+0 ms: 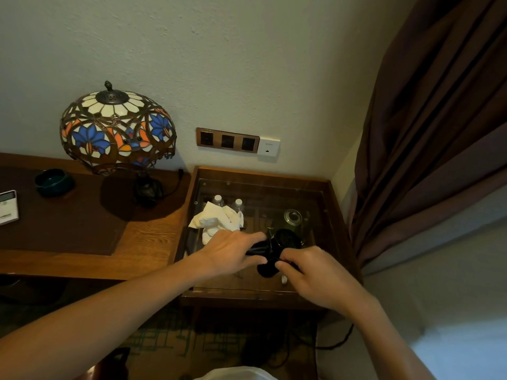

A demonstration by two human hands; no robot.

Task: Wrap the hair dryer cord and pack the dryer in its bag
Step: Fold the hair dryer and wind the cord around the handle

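A black hair dryer (286, 238) lies on the glass top of a small wooden side table (326, 187), its round grille end facing up. My left hand (233, 249) grips the dryer's dark handle from the left. My right hand (312, 272) pinches the black cord (267, 268) bunched just below the dryer. A crumpled white cloth bag (216, 222) rests on the glass to the left of the dryer, touching nothing I hold. Much of the dryer's body is hidden by my fingers.
Under the glass are two water bottles (227, 201) and a glass jar (293, 216). A stained-glass lamp (118, 130) and a dark ashtray (53, 182) stand on the desk at left. Wall sockets (227, 140) sit above; a brown curtain (425, 133) hangs at right.
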